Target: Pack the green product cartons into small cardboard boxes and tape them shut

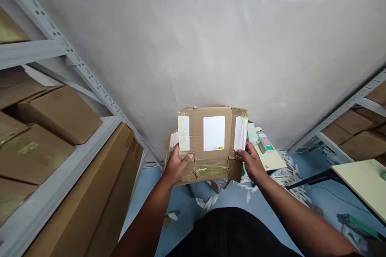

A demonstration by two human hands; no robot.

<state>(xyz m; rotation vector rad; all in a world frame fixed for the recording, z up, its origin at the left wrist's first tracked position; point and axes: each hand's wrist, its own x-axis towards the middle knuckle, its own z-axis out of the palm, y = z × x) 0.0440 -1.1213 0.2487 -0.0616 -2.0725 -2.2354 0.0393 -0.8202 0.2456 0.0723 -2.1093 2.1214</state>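
Observation:
Between my two hands is a flattened cardboard box [198, 128], its flaps spread out, with white labels on the middle and on both sides and strips of clear tape along its edges. My left hand [177, 164] grips its lower left edge, thumb on top. At the right edge my right hand [251, 160] pinches the flap beside the right label. Behind and below it, partly covered, more cardboard and white paper show at the left.
Metal shelves with cardboard boxes [60, 112] stand at the left, and others [362, 132] at the right. A pale table [276, 162] holds green-and-white boxes [264, 142]. Paper scraps [289, 176] litter the blue floor. Another table [362, 180] stands at the right.

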